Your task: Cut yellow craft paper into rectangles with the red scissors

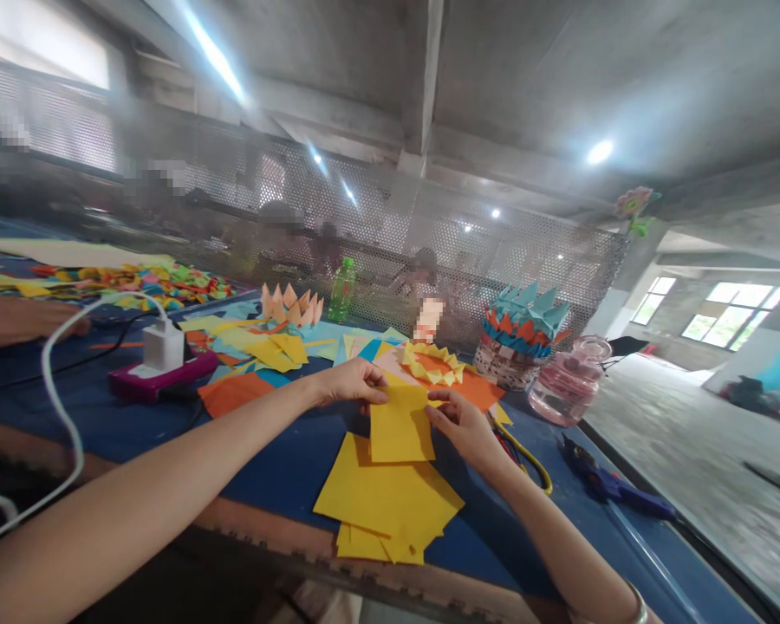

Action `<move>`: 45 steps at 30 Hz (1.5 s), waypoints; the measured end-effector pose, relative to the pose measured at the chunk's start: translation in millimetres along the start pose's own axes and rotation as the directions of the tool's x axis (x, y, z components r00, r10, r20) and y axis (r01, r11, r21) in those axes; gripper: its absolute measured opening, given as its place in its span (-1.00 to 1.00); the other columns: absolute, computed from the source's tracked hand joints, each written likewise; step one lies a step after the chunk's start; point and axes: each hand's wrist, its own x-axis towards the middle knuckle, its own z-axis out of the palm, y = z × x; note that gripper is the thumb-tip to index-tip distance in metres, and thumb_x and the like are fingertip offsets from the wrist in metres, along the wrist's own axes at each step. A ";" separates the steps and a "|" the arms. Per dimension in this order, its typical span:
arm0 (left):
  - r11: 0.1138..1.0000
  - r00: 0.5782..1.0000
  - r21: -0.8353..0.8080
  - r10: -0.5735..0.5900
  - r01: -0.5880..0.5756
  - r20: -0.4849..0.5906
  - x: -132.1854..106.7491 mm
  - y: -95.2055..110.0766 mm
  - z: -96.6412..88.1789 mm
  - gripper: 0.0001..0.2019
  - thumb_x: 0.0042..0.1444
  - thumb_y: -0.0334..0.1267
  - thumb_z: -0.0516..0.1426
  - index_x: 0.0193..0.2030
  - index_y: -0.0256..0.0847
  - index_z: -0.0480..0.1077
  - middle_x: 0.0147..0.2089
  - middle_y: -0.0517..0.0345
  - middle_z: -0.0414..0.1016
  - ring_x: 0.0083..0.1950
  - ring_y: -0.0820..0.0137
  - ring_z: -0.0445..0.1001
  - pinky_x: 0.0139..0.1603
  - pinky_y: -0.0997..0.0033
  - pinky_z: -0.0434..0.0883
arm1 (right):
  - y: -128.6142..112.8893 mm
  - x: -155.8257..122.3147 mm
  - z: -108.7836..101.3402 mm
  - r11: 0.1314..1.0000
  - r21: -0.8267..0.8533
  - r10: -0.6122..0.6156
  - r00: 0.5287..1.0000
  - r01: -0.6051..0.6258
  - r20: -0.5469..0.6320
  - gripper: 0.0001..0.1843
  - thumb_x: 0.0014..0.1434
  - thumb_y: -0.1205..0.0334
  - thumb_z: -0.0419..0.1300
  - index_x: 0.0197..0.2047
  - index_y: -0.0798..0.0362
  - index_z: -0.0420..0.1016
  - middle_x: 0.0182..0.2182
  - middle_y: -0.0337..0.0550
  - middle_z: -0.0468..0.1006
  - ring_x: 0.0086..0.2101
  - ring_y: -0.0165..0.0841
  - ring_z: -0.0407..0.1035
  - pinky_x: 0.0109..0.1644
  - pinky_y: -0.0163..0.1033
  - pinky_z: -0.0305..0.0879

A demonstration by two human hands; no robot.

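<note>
A small yellow rectangular sheet [401, 426], paper or felt, is held in front of me above the table. My left hand [356, 384] is closed on its upper left corner. The thumb and forefinger of my right hand [464, 426] pinch its right edge. Beneath it, a loose pile of yellow sheets [390, 498] fans out toward the table's front edge. Just behind my hands lies a ring of pointed yellow folds [432, 364], with an orange sheet [484, 390] by it.
A purple power strip [162, 378] with a white charger stands left, its cable crossing the view. A glue gun [614, 485], a pink glass jar [568, 381] and a basket of folded points [516, 347] are right. Another person's hand [32, 322] rests at far left. A green bottle [342, 290] stands behind.
</note>
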 end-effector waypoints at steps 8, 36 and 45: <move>0.997 0.987 -0.006 -0.078 0.080 0.141 -6.4 5.6 -2.5 -0.75 -0.20 -0.16 0.31 -0.40 -0.29 0.50 -0.49 0.15 0.47 -0.53 0.50 0.39 -0.45 0.49 0.34 | 0.5 1.0 -4.8 0.998 -0.051 -0.024 0.999 0.023 -0.034 -0.66 0.07 0.04 0.13 -0.17 0.11 0.35 -0.48 -0.19 0.49 -0.43 -0.36 0.37 -0.37 -0.30 0.20; 0.962 0.997 0.273 -0.009 -0.011 0.075 -8.5 18.8 -0.2 -0.71 -0.04 -0.11 0.18 -0.28 -0.31 0.48 -0.31 0.01 0.54 -0.34 0.42 0.44 -0.33 0.47 0.32 | -72.6 -55.2 4.6 0.859 -0.377 -0.037 0.776 0.346 0.629 0.12 -0.23 -0.19 0.34 0.32 -0.12 -0.08 0.27 -0.01 0.01 0.25 -0.04 -0.14 0.27 0.11 -0.19; 0.960 0.998 0.279 0.023 -0.040 0.063 -6.8 18.2 2.6 -0.76 -0.02 -0.14 0.16 -0.33 -0.30 0.49 -0.34 0.04 0.54 -0.39 0.45 0.43 -0.34 0.47 0.33 | -79.6 -70.0 13.9 0.783 -0.503 0.020 0.793 0.366 0.609 -0.16 -0.02 -0.08 0.27 0.27 -0.09 0.05 0.24 0.02 0.10 0.24 -0.06 -0.08 0.24 0.08 -0.04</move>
